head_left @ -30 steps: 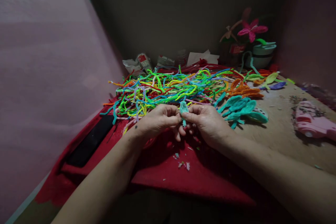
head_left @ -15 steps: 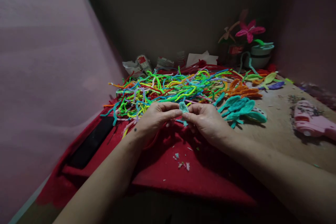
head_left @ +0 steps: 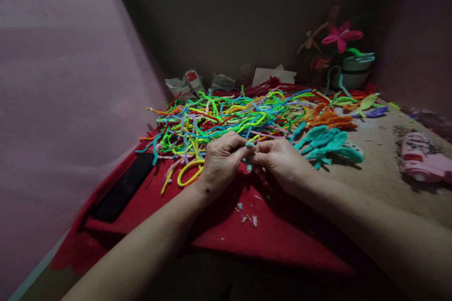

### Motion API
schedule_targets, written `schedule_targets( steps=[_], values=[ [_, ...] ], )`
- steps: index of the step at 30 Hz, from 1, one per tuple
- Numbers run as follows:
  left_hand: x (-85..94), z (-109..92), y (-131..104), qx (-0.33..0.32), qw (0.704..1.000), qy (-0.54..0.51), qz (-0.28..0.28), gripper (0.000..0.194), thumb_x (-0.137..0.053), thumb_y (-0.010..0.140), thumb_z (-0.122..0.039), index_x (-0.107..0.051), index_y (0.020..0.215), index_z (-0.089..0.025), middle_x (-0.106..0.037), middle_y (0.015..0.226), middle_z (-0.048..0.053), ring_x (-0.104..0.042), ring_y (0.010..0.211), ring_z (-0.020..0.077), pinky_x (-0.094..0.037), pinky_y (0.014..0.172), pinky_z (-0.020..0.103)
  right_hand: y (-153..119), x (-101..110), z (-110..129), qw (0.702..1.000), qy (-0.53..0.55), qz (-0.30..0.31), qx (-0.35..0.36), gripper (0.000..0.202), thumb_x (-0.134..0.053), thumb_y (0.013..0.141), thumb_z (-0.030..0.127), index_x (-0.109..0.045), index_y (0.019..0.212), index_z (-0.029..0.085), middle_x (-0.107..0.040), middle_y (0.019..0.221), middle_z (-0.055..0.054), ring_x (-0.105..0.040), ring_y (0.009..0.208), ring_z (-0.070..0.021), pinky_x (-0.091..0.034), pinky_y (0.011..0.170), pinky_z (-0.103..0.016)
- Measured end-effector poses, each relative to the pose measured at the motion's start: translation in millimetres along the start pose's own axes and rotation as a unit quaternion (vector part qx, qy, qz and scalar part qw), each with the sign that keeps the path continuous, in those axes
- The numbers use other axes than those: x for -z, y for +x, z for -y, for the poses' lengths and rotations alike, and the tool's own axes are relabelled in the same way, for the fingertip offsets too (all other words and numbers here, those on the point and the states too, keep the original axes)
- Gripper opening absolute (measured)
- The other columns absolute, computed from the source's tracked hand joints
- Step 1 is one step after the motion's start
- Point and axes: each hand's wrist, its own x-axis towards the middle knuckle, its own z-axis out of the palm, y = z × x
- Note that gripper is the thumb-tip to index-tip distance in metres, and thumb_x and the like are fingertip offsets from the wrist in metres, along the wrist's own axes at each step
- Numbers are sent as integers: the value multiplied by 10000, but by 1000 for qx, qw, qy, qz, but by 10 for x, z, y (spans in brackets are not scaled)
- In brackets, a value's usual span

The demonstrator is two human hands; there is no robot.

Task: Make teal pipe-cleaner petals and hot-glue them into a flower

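No readable text, numbers or brands. Red-and-white packet [head_left: 193,81] at the back: any print too small to make out. Red patch [head_left: 320,63] beside the pot [head_left: 356,75]: too dark, nothing legible.

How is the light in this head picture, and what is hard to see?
Head view: dim overall, the back wall nearly black; same view: shadow darkens the red cloth toward the right; head view again: the brown flower looks faint, and the held teal piece is mostly hidden.

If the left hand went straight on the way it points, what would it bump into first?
Beyond the small teal piece it pinches, probably the right hand, just ahead, though depth is unclear.
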Motion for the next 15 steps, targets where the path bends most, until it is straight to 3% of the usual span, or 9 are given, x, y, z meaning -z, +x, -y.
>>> schedule_targets(
  steps=[2, 4, 8, 11, 15],
  values=[
    [13, -24, 15, 34, 999, -27, 8, 159, -570, 731, -293, -609, 656, -159, -545, 620, -17, -478, 577, 83, -384, 572, 200, -4, 1, 2, 1000, 7, -7, 15, 212, -554, 682, 223, -454, 502, 168, -435, 367, 53, -344, 292, -58, -222, 307, -191],
    [49, -45, 34, 116, 988, -89, 45, 218, -545, 750, -364, -597, 723, -154, -534, 564, -28, -431, 463, 62, -343, 460, 189, -1, 3, 8, 998, 25, -33, 39, 268, -581, 684, 265, -426, 488, 169, -417, 375, 62, -334, 315, -46, -227, 333, -187],
    [127, -33, 36, 224, 939, -190, 178, 294, -559, 732, -432, -558, 713, -139, -517, 485, -32, -377, 349, 41, -265, 364, 176, 18, 14, 21, 994, 54, -77, 64, 275, -629, 660, 351, -474, 539, 158, -411, 402, 73, -296, 345, -31, -207, 359, -189],
    [141, -14, 16, 245, 915, -210, 243, 254, -591, 709, -382, -564, 684, -131, -516, 474, -27, -363, 333, 38, -256, 350, 172, 24, 20, 22, 992, 48, -87, 71, 299, -620, 666, 399, -487, 552, 157, -430, 408, 65, -304, 346, -36, -208, 364, -197],
    [87, -22, 11, 196, 948, -138, 208, 214, -556, 732, -334, -577, 696, -124, -521, 485, -22, -380, 360, 47, -276, 371, 177, 27, 14, 14, 991, 38, -97, 84, 320, -615, 661, 439, -494, 559, 160, -423, 409, 63, -312, 368, -50, -231, 387, -208]
  ],
)
